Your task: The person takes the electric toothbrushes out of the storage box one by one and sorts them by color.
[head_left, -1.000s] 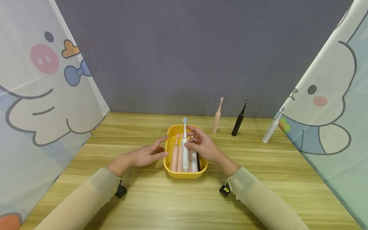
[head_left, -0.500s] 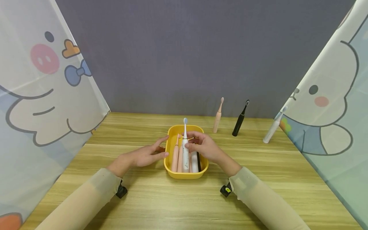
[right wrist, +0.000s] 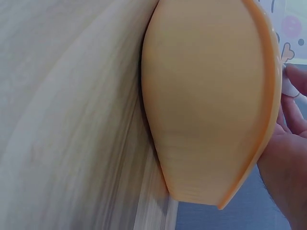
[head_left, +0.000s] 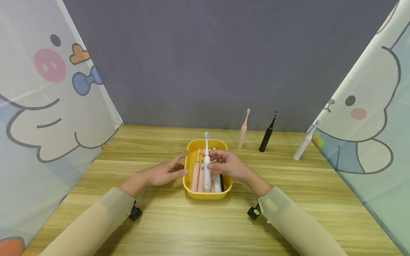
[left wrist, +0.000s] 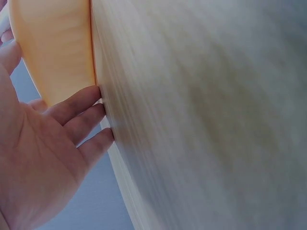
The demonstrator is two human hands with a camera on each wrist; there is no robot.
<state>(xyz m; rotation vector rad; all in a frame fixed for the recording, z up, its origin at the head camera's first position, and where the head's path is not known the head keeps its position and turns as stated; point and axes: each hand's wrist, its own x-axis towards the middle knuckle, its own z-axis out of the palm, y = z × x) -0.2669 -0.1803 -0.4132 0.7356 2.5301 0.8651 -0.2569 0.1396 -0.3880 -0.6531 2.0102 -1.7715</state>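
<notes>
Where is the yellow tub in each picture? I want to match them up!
Head: in the middle, between the hands, the yellow tub has toothbrushes inside.
Left wrist: top left, only part of its outer side, looking orange, above the left hand's fingers.
Right wrist: big, right of the middle, outer side showing, also orange.
Shared landmark: the wooden table, in all three.

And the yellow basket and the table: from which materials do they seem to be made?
The yellow basket looks like smooth, slightly glossy plastic, as its rim shines. The table shows streaky wood grain with soft sheen; real wood or a printed surface, I cannot tell.
</notes>
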